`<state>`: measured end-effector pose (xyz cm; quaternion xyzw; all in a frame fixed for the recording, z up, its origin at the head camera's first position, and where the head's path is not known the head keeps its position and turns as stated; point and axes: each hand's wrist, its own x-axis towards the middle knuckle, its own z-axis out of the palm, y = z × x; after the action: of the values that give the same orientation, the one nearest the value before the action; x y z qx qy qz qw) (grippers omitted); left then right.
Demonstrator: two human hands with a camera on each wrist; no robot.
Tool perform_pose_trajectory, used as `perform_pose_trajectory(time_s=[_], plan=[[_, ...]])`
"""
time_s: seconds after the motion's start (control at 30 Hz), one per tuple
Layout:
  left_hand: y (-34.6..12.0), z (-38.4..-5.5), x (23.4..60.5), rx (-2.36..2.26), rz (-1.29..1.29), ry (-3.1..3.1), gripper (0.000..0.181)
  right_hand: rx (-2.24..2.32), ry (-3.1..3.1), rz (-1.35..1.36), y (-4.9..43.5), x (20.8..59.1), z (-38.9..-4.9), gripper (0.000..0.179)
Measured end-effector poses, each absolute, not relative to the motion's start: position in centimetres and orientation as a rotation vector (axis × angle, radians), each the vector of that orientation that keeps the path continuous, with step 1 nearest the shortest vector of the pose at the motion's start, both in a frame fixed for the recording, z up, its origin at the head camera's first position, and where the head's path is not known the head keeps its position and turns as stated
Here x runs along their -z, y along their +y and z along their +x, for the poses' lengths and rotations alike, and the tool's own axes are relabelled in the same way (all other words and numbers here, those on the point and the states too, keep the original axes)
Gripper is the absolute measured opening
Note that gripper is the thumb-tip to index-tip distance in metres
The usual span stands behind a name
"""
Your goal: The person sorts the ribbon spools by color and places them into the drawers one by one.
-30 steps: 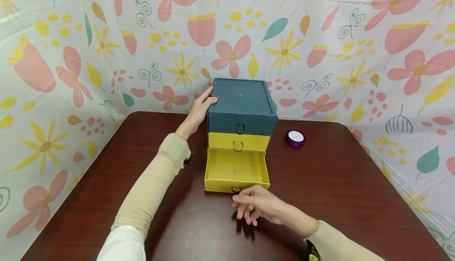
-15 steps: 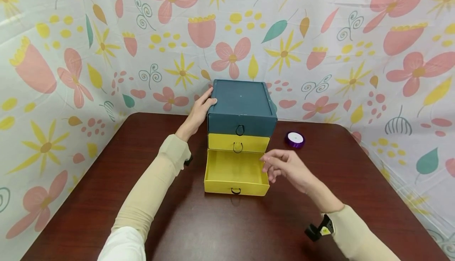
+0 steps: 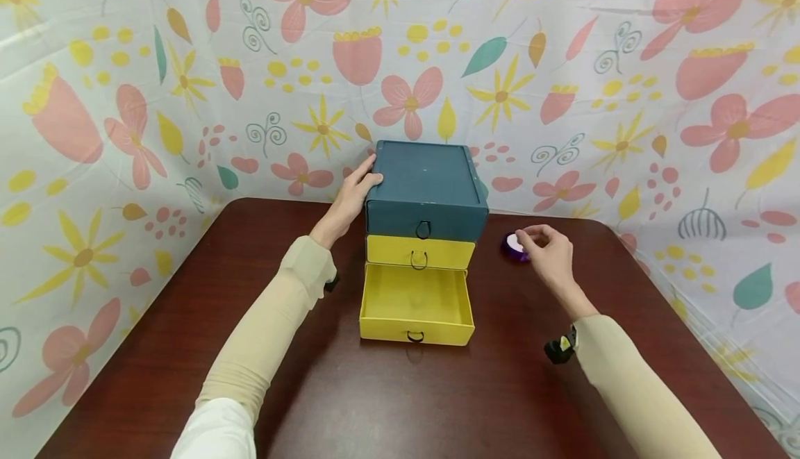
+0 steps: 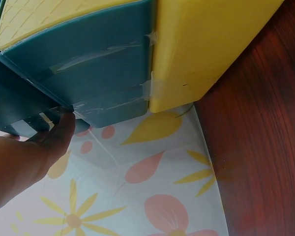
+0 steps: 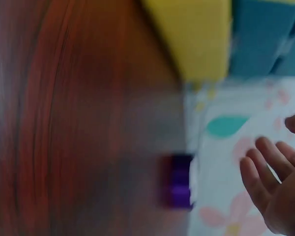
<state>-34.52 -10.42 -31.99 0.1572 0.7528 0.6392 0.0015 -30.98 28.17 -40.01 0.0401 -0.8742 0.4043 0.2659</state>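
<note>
A small chest of drawers (image 3: 425, 174), blue on top with yellow drawers below, stands at the back of the table. My left hand (image 3: 350, 198) rests against its upper left side, with the thumb at the top edge. The bottom drawer (image 3: 415, 330) is pulled out and its inside is bare. My right hand (image 3: 550, 254) is over the right side of the table, fingers loosely bent and holding nothing. It overlaps a purple ribbon roll (image 3: 511, 251) with a white face in the head view. In the right wrist view the ribbon roll (image 5: 181, 182) lies apart from the fingers.
The dark red-brown table (image 3: 350, 403) runs back to a white cloth (image 3: 219, 63) printed with flowers and leaves. Above the pulled-out drawer are a closed yellow drawer (image 3: 390, 249) and a blue one (image 3: 400, 217), each with a black loop pull.
My right hand has moved from the front of the bottom drawer, past its right side, back and right to the ribbon roll. My left hand has stayed on the chest of drawers.
</note>
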Motion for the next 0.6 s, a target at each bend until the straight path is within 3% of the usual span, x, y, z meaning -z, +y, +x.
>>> perform_pose_trajectory(time_s=[0.23,0.6], plan=[[-10.5,-34.5,32.0,-2.012,0.495,2.368,0.062,-0.862,-2.485,-0.018,30.4,42.4,-34.4,0.045],[-10.4,-34.5,32.1,-2.018,0.494,2.367,0.062,-0.699,-2.856,-0.032,31.0,43.8,-36.6,0.075]])
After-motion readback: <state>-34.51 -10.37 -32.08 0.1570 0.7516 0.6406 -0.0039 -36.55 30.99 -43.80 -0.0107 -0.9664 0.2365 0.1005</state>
